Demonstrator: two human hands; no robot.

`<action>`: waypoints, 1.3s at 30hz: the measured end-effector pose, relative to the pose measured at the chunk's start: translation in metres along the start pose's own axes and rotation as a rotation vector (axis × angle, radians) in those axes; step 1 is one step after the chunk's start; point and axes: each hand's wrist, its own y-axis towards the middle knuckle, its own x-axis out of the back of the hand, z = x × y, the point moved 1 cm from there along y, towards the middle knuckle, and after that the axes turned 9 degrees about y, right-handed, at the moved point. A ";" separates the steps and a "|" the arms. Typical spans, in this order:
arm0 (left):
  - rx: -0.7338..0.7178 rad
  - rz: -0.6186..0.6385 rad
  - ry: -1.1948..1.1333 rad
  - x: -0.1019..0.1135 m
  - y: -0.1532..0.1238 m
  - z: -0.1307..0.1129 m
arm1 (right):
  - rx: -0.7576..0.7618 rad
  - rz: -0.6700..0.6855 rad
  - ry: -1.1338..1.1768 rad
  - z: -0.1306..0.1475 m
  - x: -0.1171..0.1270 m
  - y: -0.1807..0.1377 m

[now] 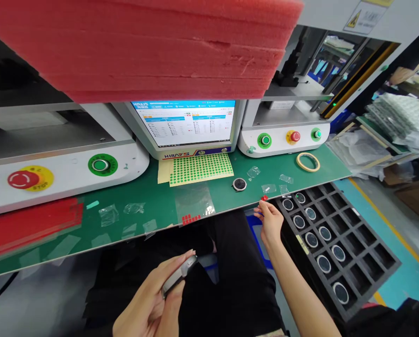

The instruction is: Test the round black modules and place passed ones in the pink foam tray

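One grey, dark-edged device [180,275], tilted

The left grip [151,299] is cut off below.

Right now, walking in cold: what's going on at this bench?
A seated person's left hand has a grip on a small grey device, seen nearly edge-on, over the lap. The right hand is at the front edge of the green bench, a small red piece at its fingertips; pinched or only touched, I can't tell. One round-faced device lies on the bench; more round pieces sit in the dark compartment tray at right.
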 end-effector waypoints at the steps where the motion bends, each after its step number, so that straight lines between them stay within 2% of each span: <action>1: -0.006 0.024 0.027 0.001 0.000 0.002 | -0.011 -0.001 0.007 -0.001 0.000 0.001; 5: 0.020 0.096 0.080 0.002 0.002 0.008 | -0.036 0.010 0.007 -0.002 0.000 0.006; 9: -0.030 0.105 0.025 -0.001 0.003 0.008 | 0.009 0.051 -0.063 0.000 0.002 0.006; 13: -0.002 0.125 0.035 -0.004 0.003 0.014 | 0.147 0.121 -0.217 0.010 0.005 -0.005; 15: -0.009 0.076 0.100 -0.009 0.009 0.024 | 0.267 0.144 -0.317 0.018 0.001 -0.010; 18: -0.273 -0.052 0.269 -0.028 0.032 0.049 | 0.449 0.218 -0.491 0.029 -0.020 -0.012; 20: -0.447 -0.064 0.409 -0.047 0.054 0.069 | 0.524 0.296 -0.603 0.033 -0.042 -0.008; 23: -0.462 -0.026 0.499 -0.070 0.087 0.093 | 0.569 0.367 -0.725 0.035 -0.071 -0.001; 26: -0.424 0.006 0.540 -0.079 0.104 0.105 | 0.582 0.381 -0.773 0.034 -0.083 0.005; 30: -0.400 0.126 0.512 -0.075 0.106 0.109 | 0.558 0.458 -0.703 0.034 -0.078 0.002; 33: -0.378 0.236 0.438 -0.070 0.105 0.106 | 0.494 0.632 -0.542 0.039 -0.068 -0.015; 36: -0.300 0.286 0.343 -0.066 0.099 0.092 | 0.449 0.810 -0.341 0.048 -0.057 -0.043; 39: -0.199 0.355 0.222 -0.061 0.081 0.064 | 0.429 0.915 -0.194 0.054 -0.049 -0.072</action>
